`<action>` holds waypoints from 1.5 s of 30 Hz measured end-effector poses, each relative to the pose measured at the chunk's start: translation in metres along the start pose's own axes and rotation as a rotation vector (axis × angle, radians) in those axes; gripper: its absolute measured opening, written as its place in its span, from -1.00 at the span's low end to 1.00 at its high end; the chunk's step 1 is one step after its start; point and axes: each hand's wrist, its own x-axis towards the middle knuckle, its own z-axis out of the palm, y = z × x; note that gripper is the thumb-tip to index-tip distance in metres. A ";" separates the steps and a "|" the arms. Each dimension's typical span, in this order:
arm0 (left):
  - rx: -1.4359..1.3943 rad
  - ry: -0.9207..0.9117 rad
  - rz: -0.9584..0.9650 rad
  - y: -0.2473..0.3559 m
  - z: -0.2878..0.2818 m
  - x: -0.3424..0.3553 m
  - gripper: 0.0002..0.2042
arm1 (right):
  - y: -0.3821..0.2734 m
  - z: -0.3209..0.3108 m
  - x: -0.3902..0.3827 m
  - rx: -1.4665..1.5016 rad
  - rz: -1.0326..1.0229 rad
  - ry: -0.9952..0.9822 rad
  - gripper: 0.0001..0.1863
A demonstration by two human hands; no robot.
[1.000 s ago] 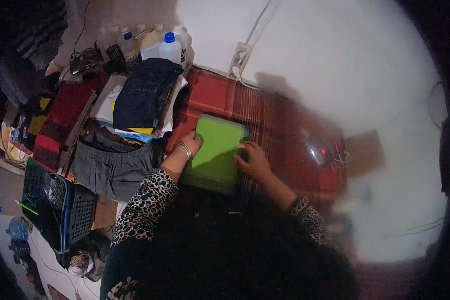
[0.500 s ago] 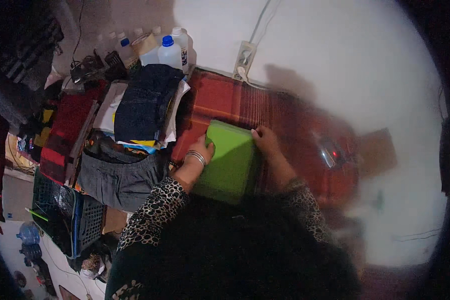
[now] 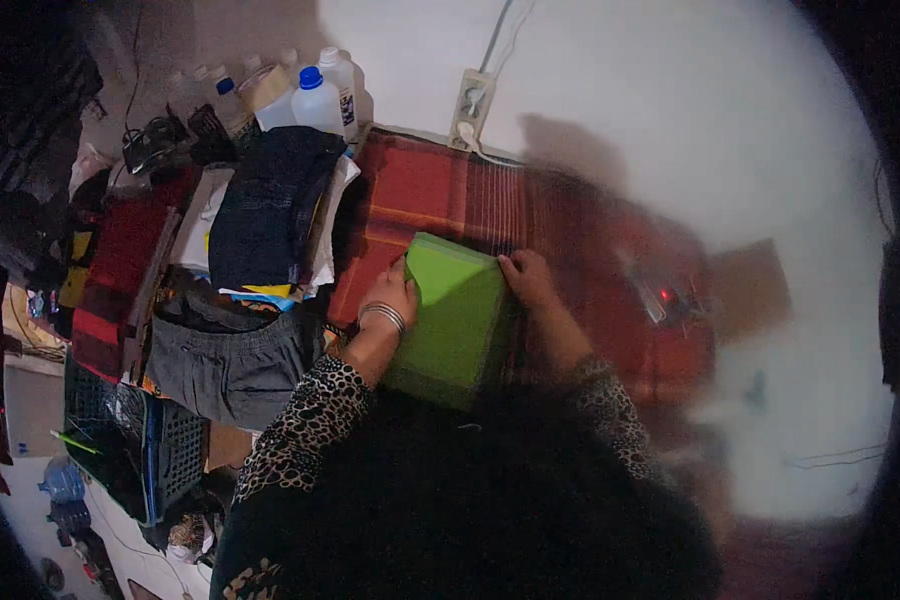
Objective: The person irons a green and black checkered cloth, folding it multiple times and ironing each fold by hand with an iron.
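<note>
A folded green cloth (image 3: 450,310), neat and rectangular, lies flat on a red plaid cloth (image 3: 410,185). Along its left edge is my left hand (image 3: 390,295), with bracelets at the wrist and the fingers closed against the side of the fold. At the far right corner my right hand (image 3: 528,277) pinches the fold's edge between thumb and fingers. The near end of the green cloth disappears under my dark clothing. Beside my left forearm lie grey shorts (image 3: 230,360) with a gathered waistband.
A stack of folded dark trousers (image 3: 270,215) stands to the left, with bottles (image 3: 316,105) behind it. A plastic basket (image 3: 175,460) sits lower left. A power strip (image 3: 472,105) is against the white wall. On the right are a small device with a red light (image 3: 665,298) and a cardboard piece (image 3: 753,290).
The view has shifted slightly, so most things sit a little further left and up. My left hand has slid a little along the green cloth's left edge; my right hand keeps its corner.
</note>
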 end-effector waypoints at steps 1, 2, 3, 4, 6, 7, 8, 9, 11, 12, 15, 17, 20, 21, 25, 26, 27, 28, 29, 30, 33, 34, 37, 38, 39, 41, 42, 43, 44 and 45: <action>0.019 0.024 -0.023 0.002 0.000 -0.001 -0.49 | -0.003 -0.001 -0.003 -0.041 0.055 -0.004 -0.60; 0.038 0.048 -0.044 0.004 -0.001 -0.003 -0.48 | -0.006 -0.001 -0.006 -0.083 0.111 -0.008 -0.60; 0.057 0.074 -0.067 0.007 -0.003 -0.005 -0.47 | -0.016 -0.004 -0.008 -0.123 0.164 -0.012 -0.59; 0.152 0.109 0.026 0.005 0.000 -0.007 -0.46 | -0.029 -0.007 -0.011 -0.143 0.093 0.022 -0.59; 0.338 0.179 0.218 0.002 0.008 -0.016 -0.42 | -0.054 -0.009 -0.026 -0.186 -0.048 0.094 -0.55; 0.363 0.107 0.219 0.003 0.013 -0.021 -0.41 | -0.065 -0.002 -0.037 -0.232 -0.109 0.031 -0.52; 0.389 0.035 0.219 0.005 0.019 -0.025 -0.40 | -0.077 0.008 -0.048 -0.277 -0.171 -0.033 -0.49; 0.414 -0.038 0.222 0.006 0.022 -0.029 -0.38 | -0.083 0.012 -0.057 -0.322 -0.231 -0.097 -0.46; 0.413 -0.110 0.198 0.019 0.009 -0.033 -0.37 | -0.063 0.023 -0.062 -0.362 -0.150 -0.118 -0.42; 0.413 -0.101 0.194 0.018 0.012 -0.035 -0.37 | -0.064 0.022 -0.065 -0.381 -0.122 -0.141 -0.39; 0.410 -0.061 0.195 0.017 0.015 -0.035 -0.35 | -0.062 0.006 -0.056 -0.387 0.088 -0.091 -0.36; 0.430 -0.053 0.178 0.016 0.017 -0.040 -0.34 | -0.061 -0.002 -0.073 -0.404 0.036 -0.058 -0.35; 0.469 -0.103 0.160 0.021 0.018 -0.063 -0.34 | -0.085 -0.016 -0.124 -0.415 -0.206 -0.212 -0.31; 0.481 -0.143 0.205 0.028 0.021 -0.078 -0.33 | -0.084 -0.014 -0.152 -0.343 -0.300 -0.314 -0.31; 0.557 -0.148 0.346 0.029 0.046 -0.124 -0.32 | -0.047 -0.014 -0.239 -0.252 -0.418 -0.419 -0.37; 0.552 -0.148 0.370 0.030 0.050 -0.127 -0.32 | -0.021 -0.020 -0.251 -0.230 -0.399 -0.400 -0.39; 0.542 -0.147 0.397 0.029 0.053 -0.128 -0.32 | 0.005 -0.032 -0.263 -0.213 -0.379 -0.381 -0.40; 0.529 -0.140 0.411 0.028 0.056 -0.131 -0.32 | 0.029 -0.047 -0.275 0.190 0.044 -0.299 -0.53; 0.567 -0.167 0.455 0.030 0.063 -0.136 -0.32 | 0.052 -0.066 -0.291 0.229 0.199 -0.144 -0.60; 0.606 -0.197 0.517 0.034 0.069 -0.141 -0.32 | 0.073 -0.090 -0.309 0.280 0.352 0.035 -0.66; 0.651 -0.176 0.575 0.029 0.094 -0.167 -0.33 | 0.173 -0.159 -0.344 -0.203 0.236 0.650 -0.61; 0.646 -0.153 0.607 0.033 0.100 -0.170 -0.33 | 0.203 -0.184 -0.368 -0.153 0.360 0.790 -0.54; 0.601 -0.174 0.654 0.040 0.104 -0.180 -0.33 | 0.277 -0.241 -0.409 -0.294 0.515 1.022 -0.36; 0.593 -0.194 0.581 0.040 0.101 -0.184 -0.33 | 0.289 -0.259 -0.406 -0.219 0.544 1.091 -0.30; 0.586 -0.221 0.530 0.045 0.094 -0.182 -0.34 | 0.296 -0.277 -0.411 -0.154 0.588 1.167 -0.25; 0.579 -0.108 0.312 0.043 0.079 -0.188 -0.37 | 0.284 -0.290 -0.383 -0.158 0.673 1.074 -0.20; 0.575 0.029 0.172 0.039 0.075 -0.190 -0.38 | 0.279 -0.296 -0.377 -0.170 0.721 1.034 -0.17; 0.440 0.257 0.128 0.012 0.082 -0.190 -0.40 | 0.298 -0.303 -0.373 -0.152 0.649 0.923 -0.17; 0.297 0.479 0.101 -0.013 0.091 -0.183 -0.42 | 0.333 -0.310 -0.374 -0.147 0.588 0.826 -0.16; 0.300 0.504 0.055 -0.028 0.089 -0.184 -0.42 | 0.328 -0.310 -0.361 -0.027 0.539 0.779 -0.20</action>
